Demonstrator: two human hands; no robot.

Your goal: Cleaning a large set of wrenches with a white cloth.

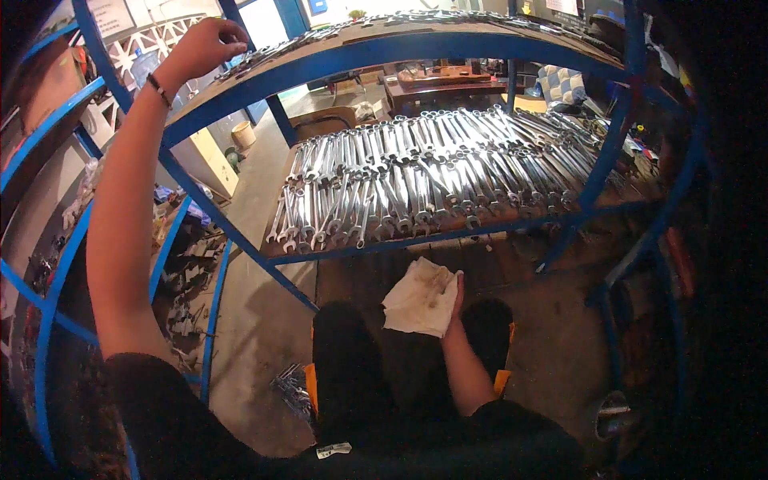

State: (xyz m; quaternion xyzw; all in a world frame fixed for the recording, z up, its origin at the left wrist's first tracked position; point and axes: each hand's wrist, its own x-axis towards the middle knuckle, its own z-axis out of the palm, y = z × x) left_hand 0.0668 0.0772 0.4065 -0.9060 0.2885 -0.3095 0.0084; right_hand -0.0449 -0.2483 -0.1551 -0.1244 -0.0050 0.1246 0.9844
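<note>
My left hand [206, 50] is raised at the left end of the upper shelf, just above its edge. Its fingers are curled in, close to the spread of wrenches [320, 34] lying up there; whatever they may hold is too small to make out. Low over my lap, my right hand [458, 296] grips a whitish cloth [420, 300] with dark smudges on it. Most of that hand's fingers are hidden behind the cloth. On the lower shelf, in front of me, many shiny combination wrenches [400, 172] lie side by side in dense rows.
Blue metal framing [384, 56] carries both shelves, with a slanting post [608, 152] on the right. Another blue rack [72, 264] stands at my left with metal parts. A pile of metal pieces [294, 388] sits low beside my left leg. A desk [440, 90] stands beyond.
</note>
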